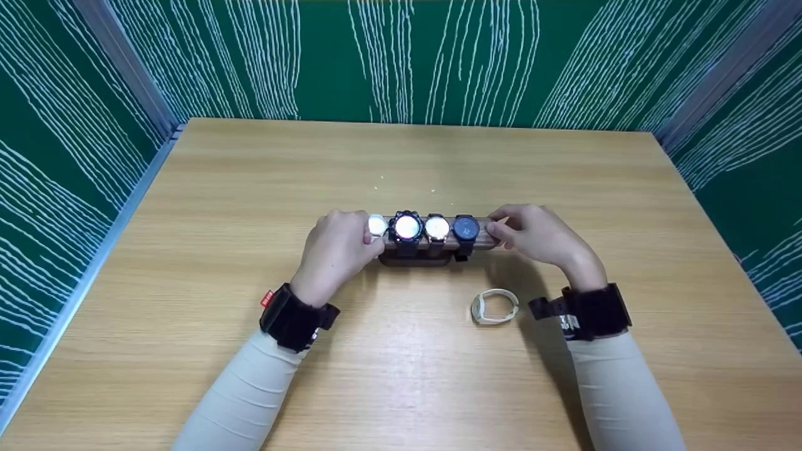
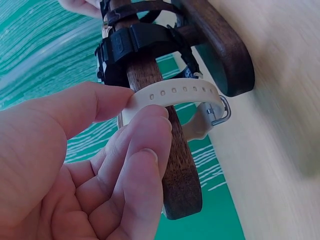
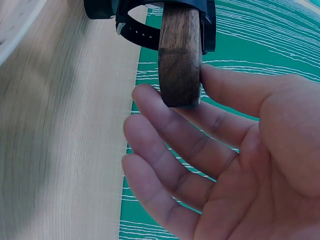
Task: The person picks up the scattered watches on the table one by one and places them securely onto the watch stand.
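Observation:
A dark wooden watch stand [image 1: 415, 259] stands mid-table, its raised bar [image 2: 181, 190] carrying several watches. My left hand [image 1: 338, 244] pinches a white watch [image 2: 187, 91] between thumb and fingers at the bar's left end; its buckled strap loops round the bar. To its right sit a large black watch [image 1: 407, 227], a dark-strapped watch with a bright face [image 1: 437, 228] and a black watch with a dark dial [image 1: 465, 228]. The right hand [image 1: 539, 235] grips the bar's other end, thumb on one side, index finger opposite, the remaining fingers loosely bent below.
Another pale watch [image 1: 495, 307], its strap closed in a loop, lies on the wooden table [image 1: 401, 376] in front of the stand, near the right wrist. Green panels with white streaks [image 1: 326, 62] enclose the table at the back and sides.

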Demonstrator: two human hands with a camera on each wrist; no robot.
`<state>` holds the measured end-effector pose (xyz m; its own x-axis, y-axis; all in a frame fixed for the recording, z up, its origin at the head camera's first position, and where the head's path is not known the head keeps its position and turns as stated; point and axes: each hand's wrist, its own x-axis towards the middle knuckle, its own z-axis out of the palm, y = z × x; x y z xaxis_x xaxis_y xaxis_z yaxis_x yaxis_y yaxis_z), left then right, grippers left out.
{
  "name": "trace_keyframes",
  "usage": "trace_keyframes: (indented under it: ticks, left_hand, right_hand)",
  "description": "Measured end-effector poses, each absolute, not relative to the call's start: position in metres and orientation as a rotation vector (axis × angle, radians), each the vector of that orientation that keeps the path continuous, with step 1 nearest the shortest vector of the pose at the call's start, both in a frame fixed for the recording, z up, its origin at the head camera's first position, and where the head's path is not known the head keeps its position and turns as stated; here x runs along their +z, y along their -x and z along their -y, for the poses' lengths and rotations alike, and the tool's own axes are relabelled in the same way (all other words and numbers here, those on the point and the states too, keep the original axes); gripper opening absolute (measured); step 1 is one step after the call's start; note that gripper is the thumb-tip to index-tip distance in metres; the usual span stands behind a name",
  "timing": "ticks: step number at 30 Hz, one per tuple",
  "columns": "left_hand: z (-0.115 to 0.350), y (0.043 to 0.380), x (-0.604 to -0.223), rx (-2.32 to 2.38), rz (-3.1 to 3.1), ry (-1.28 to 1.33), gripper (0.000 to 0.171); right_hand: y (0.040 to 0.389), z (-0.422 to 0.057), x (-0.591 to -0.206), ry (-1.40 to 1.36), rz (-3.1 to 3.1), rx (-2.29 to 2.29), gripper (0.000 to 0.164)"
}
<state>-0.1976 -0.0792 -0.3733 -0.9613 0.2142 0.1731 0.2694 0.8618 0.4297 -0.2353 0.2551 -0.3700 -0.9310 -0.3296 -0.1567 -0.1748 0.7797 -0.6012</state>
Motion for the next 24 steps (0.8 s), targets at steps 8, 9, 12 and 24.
trace_keyframes:
  ticks: [8,9,12,24]
  left_hand:
    - [0.0789,0.1978,-0.3723,-0.703,2.925,0.382,0.034]
    - [0.0789,0.1976,-0.3720,-0.706,2.926,0.383,0.034]
    - [0.0791,0.1976,-0.3722,-0.705,2.930,0.384,0.033]
    - [0.0797,0.1970,-0.3731,-0.694,2.909,0.408,0.031]
  right_hand:
    - [0.2348,-0.2549,-0.3689,0.393,-2.721,-0.875,0.040]
    - [0.2346,-0.2548,-0.3688,0.393,-2.721,-0.876,0.040]
    - [0.2344,-0.2547,-0.3688,0.395,-2.722,-0.874,0.040]
    - [0.2352,-0.2550,-0.3705,0.425,-2.738,-0.867,0.039]
